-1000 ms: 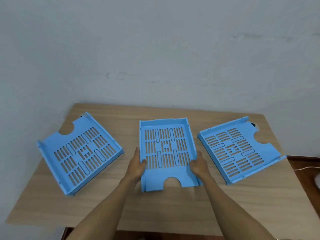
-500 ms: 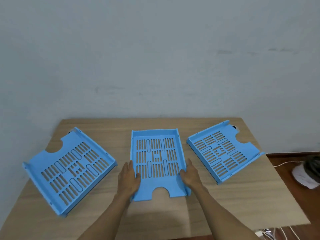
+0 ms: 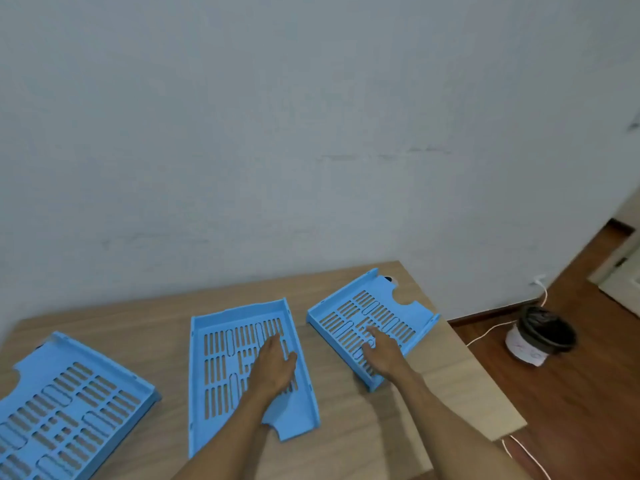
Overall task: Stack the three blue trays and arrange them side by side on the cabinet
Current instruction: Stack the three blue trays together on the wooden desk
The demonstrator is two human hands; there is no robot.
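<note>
Three slotted blue trays lie apart on the wooden cabinet top (image 3: 346, 434). The left tray (image 3: 69, 410) sits angled at the lower left, partly cut off by the frame. The middle tray (image 3: 221, 368) lies lengthwise with its notch toward me. My left hand (image 3: 273, 365) hovers flat over its right half, fingers apart, holding nothing. The right tray (image 3: 370, 313) is angled with its notch at the far right. My right hand (image 3: 381, 351) reaches over its near corner, fingers spread; whether it touches the tray I cannot tell.
A pale wall runs behind the cabinet. The cabinet's right edge (image 3: 485, 368) drops to a wooden floor. A white bin with a dark liner (image 3: 536, 337) stands there, with a white cable (image 3: 485, 336) trailing along the floor.
Both hands let go of the middle tray's sides. The left hand now hovers over the middle tray and the right hand has moved across to the right tray. The view has swung right.
</note>
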